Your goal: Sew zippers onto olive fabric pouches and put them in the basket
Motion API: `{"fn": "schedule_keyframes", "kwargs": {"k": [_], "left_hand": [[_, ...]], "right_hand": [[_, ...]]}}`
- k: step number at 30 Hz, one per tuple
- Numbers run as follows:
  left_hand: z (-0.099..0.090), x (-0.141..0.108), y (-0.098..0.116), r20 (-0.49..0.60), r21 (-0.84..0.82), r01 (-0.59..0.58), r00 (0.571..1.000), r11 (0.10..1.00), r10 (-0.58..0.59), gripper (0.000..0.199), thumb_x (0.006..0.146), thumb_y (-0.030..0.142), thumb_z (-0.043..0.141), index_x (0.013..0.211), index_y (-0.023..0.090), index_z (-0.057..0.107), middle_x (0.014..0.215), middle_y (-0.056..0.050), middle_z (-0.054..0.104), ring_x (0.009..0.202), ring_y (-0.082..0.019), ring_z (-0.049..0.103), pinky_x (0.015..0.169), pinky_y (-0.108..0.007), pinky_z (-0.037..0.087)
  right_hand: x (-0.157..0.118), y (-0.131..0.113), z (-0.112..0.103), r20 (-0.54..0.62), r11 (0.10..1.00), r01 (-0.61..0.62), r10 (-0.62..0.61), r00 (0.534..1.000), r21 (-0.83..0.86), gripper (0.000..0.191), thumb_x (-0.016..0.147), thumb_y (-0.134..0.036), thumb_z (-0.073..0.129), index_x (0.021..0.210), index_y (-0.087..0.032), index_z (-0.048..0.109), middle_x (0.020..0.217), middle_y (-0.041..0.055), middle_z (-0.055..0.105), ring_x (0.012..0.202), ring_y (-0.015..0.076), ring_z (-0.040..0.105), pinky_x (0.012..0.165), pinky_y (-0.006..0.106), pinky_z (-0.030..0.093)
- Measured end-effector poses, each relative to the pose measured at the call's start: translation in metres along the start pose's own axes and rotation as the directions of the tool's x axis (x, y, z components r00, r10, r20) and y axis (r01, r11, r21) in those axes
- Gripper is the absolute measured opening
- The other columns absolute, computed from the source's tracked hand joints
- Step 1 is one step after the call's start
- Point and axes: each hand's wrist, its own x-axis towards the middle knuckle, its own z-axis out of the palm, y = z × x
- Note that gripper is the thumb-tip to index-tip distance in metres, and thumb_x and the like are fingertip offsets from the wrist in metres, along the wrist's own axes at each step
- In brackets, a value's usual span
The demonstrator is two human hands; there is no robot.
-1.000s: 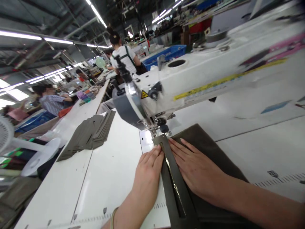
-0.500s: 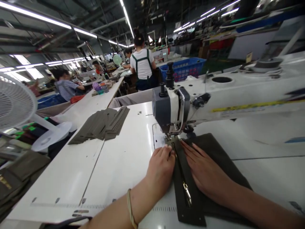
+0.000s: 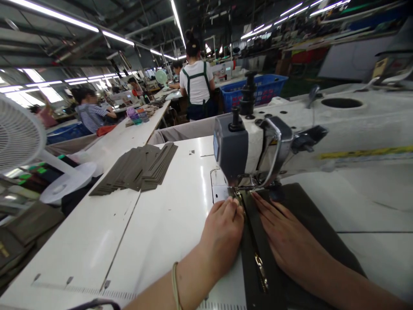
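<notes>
The dark strip (image 3: 274,280) with a gold zipper (image 3: 260,269) lies on the table (image 3: 161,241), and its far end is under the head of the sewing machine (image 3: 254,146). The left hand (image 3: 224,237) is on the left side of the strip; its fingers are bent and close together, near the machine's foot, but whether they pinch the strip cannot be told. The right hand (image 3: 287,241) lies flat, with its fingers stretched and only narrow gaps between them, over the strip's right side and the dark fabric (image 3: 319,221). On the left wrist is a thin band (image 3: 175,284).

Farther to the left, a fanned pile of grey-brown pieces (image 3: 138,168) rests on the table. Beyond the table's left side stands a white fan (image 3: 19,133). Behind the machine are a blue basket (image 3: 271,86) and a person in a white shirt (image 3: 196,82), seen from the back.
</notes>
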Motion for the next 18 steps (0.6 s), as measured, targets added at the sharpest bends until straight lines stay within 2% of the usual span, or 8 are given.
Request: {"fn": "schedule_keyframes", "kwargs": {"k": [5, 18], "left_hand": [[-0.002, 0.0017, -0.0006, 0.02, -0.008, -0.008, 1.0, 1.0, 0.008, 0.022, 0.089, 0.009, 0.039, 0.104, 0.006, 0.055, 0.11, -0.017, 0.06, 0.105, -0.022, 0.057, 0.093, -0.037, 0.047], [-0.0066, 0.0055, -0.0021, -0.026, -0.04, -0.036, 0.999, 0.999, 0.035, 0.027, 0.092, 0.009, 0.033, 0.1, 0.004, 0.058, 0.104, -0.016, 0.062, 0.098, -0.022, 0.06, 0.088, -0.037, 0.051]], "right_hand": [[-0.0004, 0.0, -0.0012, 0.003, 1.0, 0.004, -0.004, 1.0, -0.004, 0.048, 0.081, -0.012, 0.035, 0.127, -0.009, 0.05, 0.12, 0.0143, 0.058, 0.12, 0.0238, 0.045, 0.101, 0.045, 0.035], [0.0026, -0.0025, -0.0048, 0.002, 0.998, -0.055, 0.056, 0.998, -0.022, 0.042, 0.081, -0.011, 0.033, 0.113, -0.008, 0.061, 0.112, 0.014, 0.063, 0.116, 0.0234, 0.048, 0.1, 0.043, 0.036]]}}
